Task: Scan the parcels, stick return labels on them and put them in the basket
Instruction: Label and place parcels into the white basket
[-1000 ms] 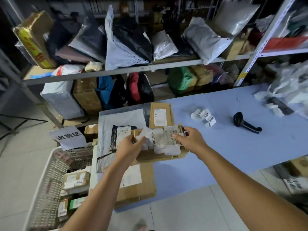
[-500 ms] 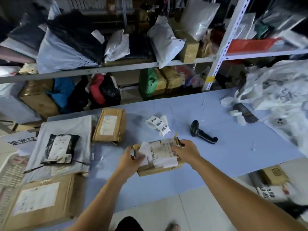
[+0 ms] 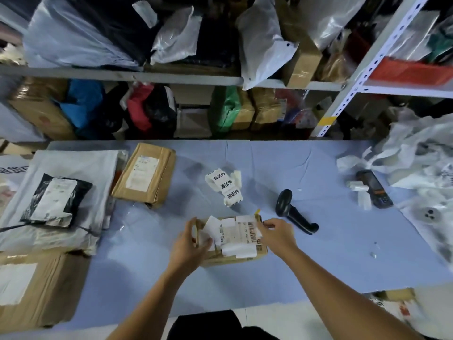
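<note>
While both hands are on the small parcel (image 3: pixel 235 244), it sits on the blue table (image 3: pixel 318 261) just below the middle of the frame, its labelled face turned up. The left hand (image 3: pixel 190 244) has its fingers curled round the parcel's left end, thumb over the top edge. The right hand (image 3: pixel 277 235) pinches the right edge with its fingertips, close by the barcode. Neither hand has anything else in it.

From where I stand this looks like the start of the round for this parcel. It is being squared up for scanning, and I see no return sticker on it that I could swear to, since the top is a mess of overlapping white slips. The scanner (image 3: pixel 295 213) lies just right of the right hand, untouched. The roll of return labels (image 3: pixel 224 186) lies just above the parcel, a strip trailing loose.

Next, I'd say, the right hand must let go and take up the scanner by its handle, while the left holds the parcel flat with the barcode clear of those curling slips. After that comes peeling one label off the roll. The basket I cannot find in this view; another brown parcel (image 3: pixel 144 174) waits at the left of the frame
</note>
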`<state>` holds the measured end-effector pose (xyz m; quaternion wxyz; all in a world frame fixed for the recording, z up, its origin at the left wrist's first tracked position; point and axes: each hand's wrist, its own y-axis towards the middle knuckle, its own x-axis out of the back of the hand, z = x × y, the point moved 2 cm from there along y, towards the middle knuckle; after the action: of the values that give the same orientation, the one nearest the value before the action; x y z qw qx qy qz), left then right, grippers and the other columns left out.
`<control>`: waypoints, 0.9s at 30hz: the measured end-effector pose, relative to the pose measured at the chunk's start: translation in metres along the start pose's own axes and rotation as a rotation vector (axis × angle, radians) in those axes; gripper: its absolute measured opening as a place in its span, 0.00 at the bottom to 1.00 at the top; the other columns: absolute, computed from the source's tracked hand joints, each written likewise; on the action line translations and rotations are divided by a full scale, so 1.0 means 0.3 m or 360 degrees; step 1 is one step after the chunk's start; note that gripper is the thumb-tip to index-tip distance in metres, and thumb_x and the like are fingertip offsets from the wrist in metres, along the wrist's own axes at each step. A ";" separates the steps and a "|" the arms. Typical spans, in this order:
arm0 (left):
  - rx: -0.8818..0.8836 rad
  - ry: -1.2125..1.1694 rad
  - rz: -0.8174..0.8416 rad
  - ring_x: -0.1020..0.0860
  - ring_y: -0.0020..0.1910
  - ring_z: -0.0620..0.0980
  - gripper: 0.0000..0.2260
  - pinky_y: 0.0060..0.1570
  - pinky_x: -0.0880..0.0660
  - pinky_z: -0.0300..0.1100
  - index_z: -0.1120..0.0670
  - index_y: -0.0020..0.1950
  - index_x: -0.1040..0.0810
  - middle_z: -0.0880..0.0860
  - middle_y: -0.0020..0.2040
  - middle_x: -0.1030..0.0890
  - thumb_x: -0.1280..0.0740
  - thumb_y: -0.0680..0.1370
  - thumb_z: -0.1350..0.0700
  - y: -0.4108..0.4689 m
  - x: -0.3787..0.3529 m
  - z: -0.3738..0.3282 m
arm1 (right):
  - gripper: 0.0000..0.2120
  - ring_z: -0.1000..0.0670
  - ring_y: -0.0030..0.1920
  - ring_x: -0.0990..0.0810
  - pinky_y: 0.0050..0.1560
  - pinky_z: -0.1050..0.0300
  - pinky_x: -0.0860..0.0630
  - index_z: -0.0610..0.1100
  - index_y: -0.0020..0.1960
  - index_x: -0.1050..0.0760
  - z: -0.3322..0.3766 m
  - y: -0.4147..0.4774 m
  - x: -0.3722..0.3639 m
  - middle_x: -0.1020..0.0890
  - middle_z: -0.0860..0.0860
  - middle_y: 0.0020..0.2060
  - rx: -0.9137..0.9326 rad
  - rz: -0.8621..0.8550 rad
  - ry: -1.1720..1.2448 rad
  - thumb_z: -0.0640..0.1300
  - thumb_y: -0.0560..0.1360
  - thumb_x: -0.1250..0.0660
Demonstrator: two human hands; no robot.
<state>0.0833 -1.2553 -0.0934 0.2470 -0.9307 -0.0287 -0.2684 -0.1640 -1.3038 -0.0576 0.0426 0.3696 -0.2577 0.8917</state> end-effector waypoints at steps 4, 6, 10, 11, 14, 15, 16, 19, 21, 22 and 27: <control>-0.0266 0.0331 -0.0379 0.24 0.54 0.56 0.33 0.53 0.27 0.46 0.45 0.70 0.29 0.51 0.53 0.31 0.25 0.67 0.43 -0.007 0.002 -0.035 | 0.11 0.43 0.54 0.25 0.52 0.47 0.24 0.42 0.56 0.24 -0.034 0.087 0.093 0.26 0.46 0.57 0.0014 -0.0375 -0.0387 0.43 0.75 0.33; -0.0514 0.0587 -0.0501 0.27 0.59 0.53 0.34 0.53 0.31 0.45 0.45 0.68 0.25 0.50 0.58 0.29 0.26 0.63 0.39 -0.011 -0.009 -0.079 | 0.16 0.41 0.61 0.30 0.59 0.45 0.28 0.42 0.60 0.28 -0.066 0.141 0.120 0.30 0.44 0.60 -0.0005 -0.0336 -0.0706 0.42 0.74 0.33; -0.0755 0.0953 -0.0240 0.36 0.71 0.50 0.37 0.62 0.42 0.46 0.38 0.68 0.28 0.46 0.73 0.34 0.31 0.59 0.32 -0.011 -0.080 -0.143 | 0.24 0.41 0.66 0.33 0.61 0.47 0.28 0.44 0.68 0.36 -0.128 0.245 0.139 0.30 0.43 0.63 -0.0013 -0.0107 -0.1104 0.47 0.76 0.31; -0.0772 0.1017 -0.0168 0.39 0.73 0.50 0.38 0.65 0.45 0.46 0.37 0.70 0.30 0.46 0.74 0.36 0.32 0.59 0.31 -0.008 -0.104 -0.146 | 0.25 0.42 0.66 0.33 0.59 0.48 0.26 0.44 0.69 0.37 -0.138 0.269 0.147 0.29 0.44 0.64 0.0011 -0.0060 -0.1154 0.47 0.77 0.32; -0.0770 0.1091 -0.0093 0.42 0.77 0.50 0.42 0.70 0.56 0.44 0.39 0.73 0.31 0.45 0.76 0.37 0.36 0.61 0.27 -0.015 -0.164 -0.147 | 0.24 0.43 0.64 0.28 0.55 0.49 0.24 0.45 0.70 0.37 -0.161 0.326 0.173 0.25 0.46 0.62 0.0099 0.0055 -0.1255 0.48 0.77 0.33; -0.0757 0.1096 -0.0114 0.41 0.77 0.51 0.42 0.70 0.57 0.44 0.40 0.73 0.30 0.45 0.76 0.35 0.37 0.60 0.26 -0.022 -0.178 -0.152 | 0.24 0.43 0.62 0.26 0.55 0.48 0.23 0.45 0.70 0.36 -0.164 0.339 0.182 0.25 0.46 0.61 0.0119 0.0106 -0.1268 0.48 0.78 0.34; -0.0734 0.1089 -0.0144 0.39 0.77 0.51 0.42 0.71 0.56 0.45 0.41 0.72 0.29 0.46 0.75 0.34 0.37 0.60 0.25 -0.026 -0.189 -0.160 | 0.23 0.42 0.61 0.24 0.56 0.47 0.23 0.44 0.69 0.36 -0.166 0.350 0.189 0.25 0.45 0.61 0.0130 0.0153 -0.1245 0.47 0.78 0.34; -0.0594 0.1036 -0.0219 0.40 0.77 0.52 0.43 0.70 0.52 0.48 0.38 0.73 0.31 0.46 0.77 0.35 0.31 0.59 0.26 -0.023 -0.209 -0.180 | 0.18 0.41 0.57 0.22 0.54 0.48 0.23 0.45 0.66 0.32 -0.152 0.356 0.214 0.22 0.44 0.56 0.0185 0.0191 -0.1029 0.45 0.77 0.37; -0.0451 0.1030 -0.0186 0.46 0.79 0.50 0.44 0.70 0.53 0.49 0.36 0.74 0.35 0.44 0.78 0.40 0.30 0.59 0.26 -0.014 -0.222 -0.197 | 0.13 0.41 0.51 0.20 0.48 0.52 0.24 0.49 0.60 0.29 -0.117 0.345 0.246 0.21 0.47 0.47 0.0315 0.0232 -0.0925 0.45 0.76 0.38; -0.0403 0.1019 -0.0185 0.46 0.79 0.50 0.44 0.70 0.52 0.50 0.35 0.74 0.35 0.43 0.78 0.41 0.29 0.59 0.27 -0.009 -0.228 -0.207 | 0.11 0.42 0.46 0.20 0.44 0.54 0.26 0.51 0.57 0.28 -0.095 0.335 0.268 0.21 0.50 0.42 0.0403 0.0275 -0.0872 0.46 0.74 0.38; -0.0290 0.1020 -0.0245 0.45 0.78 0.47 0.45 0.66 0.51 0.46 0.35 0.72 0.34 0.41 0.77 0.39 0.26 0.57 0.28 -0.003 -0.241 -0.247 | 0.05 0.51 0.35 0.25 0.35 0.59 0.33 0.57 0.41 0.28 0.018 0.265 0.430 0.24 0.59 0.31 0.0962 0.0330 -0.0955 0.56 0.69 0.34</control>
<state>-0.0147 -1.2840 -0.0757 0.1384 -0.8123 0.0044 -0.5665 -0.2750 -1.3898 -0.0004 -0.2339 0.5803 -0.0219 0.7798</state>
